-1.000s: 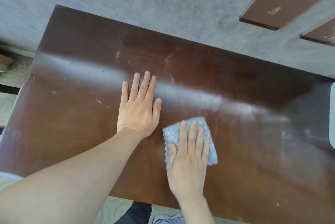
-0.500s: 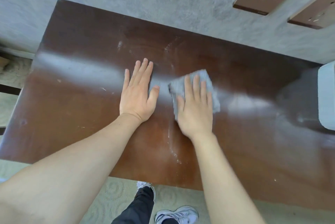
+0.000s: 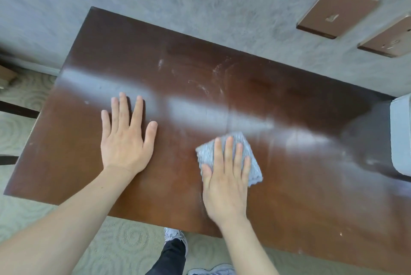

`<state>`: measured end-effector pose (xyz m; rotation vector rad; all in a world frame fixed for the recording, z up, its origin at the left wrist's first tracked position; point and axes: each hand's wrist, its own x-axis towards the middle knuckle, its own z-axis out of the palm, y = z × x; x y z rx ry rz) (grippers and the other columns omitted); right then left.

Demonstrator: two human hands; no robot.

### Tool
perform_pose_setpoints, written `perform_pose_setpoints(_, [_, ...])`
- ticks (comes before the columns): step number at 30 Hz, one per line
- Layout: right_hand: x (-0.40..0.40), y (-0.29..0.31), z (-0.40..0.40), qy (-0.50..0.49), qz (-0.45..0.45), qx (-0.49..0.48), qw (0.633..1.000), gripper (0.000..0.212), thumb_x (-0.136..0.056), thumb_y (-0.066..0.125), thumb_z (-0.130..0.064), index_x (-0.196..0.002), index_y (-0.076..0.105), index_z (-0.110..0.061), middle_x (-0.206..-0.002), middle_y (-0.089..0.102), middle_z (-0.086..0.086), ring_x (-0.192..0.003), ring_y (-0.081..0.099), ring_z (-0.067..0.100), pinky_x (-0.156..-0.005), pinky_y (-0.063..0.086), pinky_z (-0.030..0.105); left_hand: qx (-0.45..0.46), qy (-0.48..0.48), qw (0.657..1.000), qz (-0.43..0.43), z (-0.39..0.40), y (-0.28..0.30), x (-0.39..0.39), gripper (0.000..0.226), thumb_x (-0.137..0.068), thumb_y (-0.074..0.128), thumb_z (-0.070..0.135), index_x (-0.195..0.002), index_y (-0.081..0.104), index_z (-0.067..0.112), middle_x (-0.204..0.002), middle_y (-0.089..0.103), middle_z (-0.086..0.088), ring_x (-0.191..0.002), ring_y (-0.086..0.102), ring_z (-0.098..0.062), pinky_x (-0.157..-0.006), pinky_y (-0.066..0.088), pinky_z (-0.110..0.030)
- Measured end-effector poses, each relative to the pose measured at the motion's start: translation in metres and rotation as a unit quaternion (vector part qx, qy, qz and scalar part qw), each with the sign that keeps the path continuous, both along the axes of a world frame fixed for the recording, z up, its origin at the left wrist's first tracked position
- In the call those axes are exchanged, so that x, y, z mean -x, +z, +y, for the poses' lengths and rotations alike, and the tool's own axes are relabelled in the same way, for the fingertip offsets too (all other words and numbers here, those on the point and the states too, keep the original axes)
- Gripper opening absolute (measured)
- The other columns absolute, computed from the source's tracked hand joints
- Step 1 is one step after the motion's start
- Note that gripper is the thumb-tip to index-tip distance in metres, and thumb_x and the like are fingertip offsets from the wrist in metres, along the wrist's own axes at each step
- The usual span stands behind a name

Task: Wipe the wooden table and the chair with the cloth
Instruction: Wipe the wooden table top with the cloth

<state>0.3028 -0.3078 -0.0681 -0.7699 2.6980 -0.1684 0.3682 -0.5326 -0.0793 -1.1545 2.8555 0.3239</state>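
Note:
A dark brown wooden table [image 3: 300, 185] fills the middle of the head view, with white dust smears near its far edge. My right hand [image 3: 225, 181] lies flat on a folded grey cloth [image 3: 252, 162] and presses it onto the table top near the middle. My left hand [image 3: 125, 136] rests flat on the wood to the left, fingers spread, holding nothing. No chair is clearly in view.
A grey textured wall runs behind the table with two brown switch plates [image 3: 335, 11] at the upper right. A white object [image 3: 401, 134] sits at the table's right end. Patterned carpet [image 3: 133, 237] and my shoes [image 3: 175, 235] show below the near edge.
My right hand pushed the cloth away toward the far side half a second ago, and has now drawn it back toward me and a little right. My left hand stays flat in place.

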Motion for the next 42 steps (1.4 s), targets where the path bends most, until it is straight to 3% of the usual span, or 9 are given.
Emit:
perform_pose_setpoints(3, [0.063,-0.005,-0.041,-0.009,0.007,0.005,1.000,0.066,-0.102,0.018,-0.050,-0.158,-0.005,-0.022,-0.166,-0.011,0.005,-0.154,-0.011,0.029,-0.123,-0.008,0.048,-0.001,0.022,1.000,-0.009,0.000,-0.002,0.005,0.071,-0.101,0.008,0.059,-0.163,0.009,0.023,-0.170,0.001,-0.011,-0.156,-0.005,-0.026,-0.126,-0.003,-0.046])
perform_pose_setpoints(12, [0.178,-0.006,-0.155,-0.051,-0.008,0.008,0.999,0.063,-0.106,0.020,-0.040,-0.158,-0.007,-0.019,-0.167,-0.014,0.010,-0.152,-0.016,0.029,-0.122,-0.011,0.050,0.014,0.014,1.000,-0.023,-0.002,0.000,0.006,0.073,-0.100,0.018,0.056,-0.161,0.019,0.016,-0.169,0.011,-0.013,-0.156,0.005,-0.031,-0.125,0.007,-0.051])
perform_pose_setpoints(19, [0.140,0.003,-0.115,0.115,0.010,0.039,0.993,0.059,-0.106,0.026,-0.036,-0.159,0.005,-0.023,-0.168,-0.004,0.002,-0.154,-0.008,0.021,-0.125,-0.004,0.043,0.018,0.009,1.000,-0.022,-0.002,-0.001,0.005,0.072,-0.100,0.020,0.055,-0.161,0.023,0.016,-0.168,0.013,-0.014,-0.156,0.006,-0.031,-0.125,0.007,-0.051])
perform_pose_setpoints(24, [0.034,0.008,-0.039,0.137,-0.014,0.034,0.990,0.062,-0.104,0.028,-0.036,-0.160,0.006,-0.023,-0.168,-0.001,0.001,-0.154,-0.008,0.020,-0.123,0.002,0.045,0.020,0.011,1.000,-0.020,-0.002,0.000,0.006,0.072,-0.100,0.019,0.054,-0.160,0.025,0.014,-0.168,0.015,-0.015,-0.155,0.009,-0.032,-0.124,0.010,-0.053])
perform_pose_setpoints(27, [0.015,0.011,-0.022,0.142,-0.041,0.017,0.989,0.060,-0.105,0.019,-0.042,-0.160,0.001,-0.026,-0.168,-0.001,0.000,-0.154,-0.009,0.018,-0.121,-0.001,0.043,0.022,0.011,0.999,-0.023,-0.001,0.001,0.005,0.073,-0.100,0.020,0.054,-0.160,0.026,0.014,-0.167,0.016,-0.015,-0.155,0.010,-0.033,-0.124,0.011,-0.054])
perform_pose_setpoints(32, [0.083,0.004,-0.080,0.077,-0.018,0.027,0.997,0.067,-0.103,0.019,-0.044,-0.156,-0.013,-0.018,-0.166,-0.013,0.003,-0.152,-0.018,0.020,-0.123,-0.012,0.041,0.023,0.013,0.999,-0.028,-0.002,0.000,0.006,0.073,-0.100,0.018,0.055,-0.160,0.024,0.015,-0.168,0.013,-0.013,-0.156,0.007,-0.031,-0.124,0.009,-0.052])
perform_pose_setpoints(37, [0.170,-0.003,-0.181,-0.019,-0.025,0.043,0.999,0.068,-0.105,0.023,-0.039,-0.156,-0.010,-0.008,-0.167,-0.011,0.011,-0.153,-0.013,0.024,-0.123,-0.010,0.044,0.025,0.009,0.999,-0.026,-0.002,-0.002,0.005,0.073,-0.100,0.017,0.056,-0.160,0.024,0.015,-0.168,0.013,-0.013,-0.156,0.007,-0.031,-0.124,0.009,-0.052])
perform_pose_setpoints(40, [0.168,-0.005,-0.209,0.000,-0.008,0.040,0.999,0.066,-0.106,0.024,-0.038,-0.158,-0.004,-0.009,-0.167,-0.011,0.012,-0.154,-0.012,0.025,-0.122,-0.009,0.045,0.024,0.009,0.999,-0.022,-0.002,-0.002,0.005,0.074,-0.100,0.017,0.057,-0.160,0.024,0.015,-0.168,0.014,-0.014,-0.156,0.007,-0.031,-0.124,0.009,-0.052])
perform_pose_setpoints(42, [0.161,-0.006,-0.206,0.064,-0.004,0.055,0.996,0.064,-0.106,0.025,-0.038,-0.159,-0.001,-0.013,-0.167,-0.009,0.008,-0.154,-0.010,0.022,-0.122,-0.009,0.043,0.019,0.009,1.000,-0.019,-0.002,-0.002,0.005,0.073,-0.100,0.017,0.057,-0.160,0.024,0.015,-0.168,0.013,-0.013,-0.156,0.007,-0.030,-0.124,0.008,-0.052])
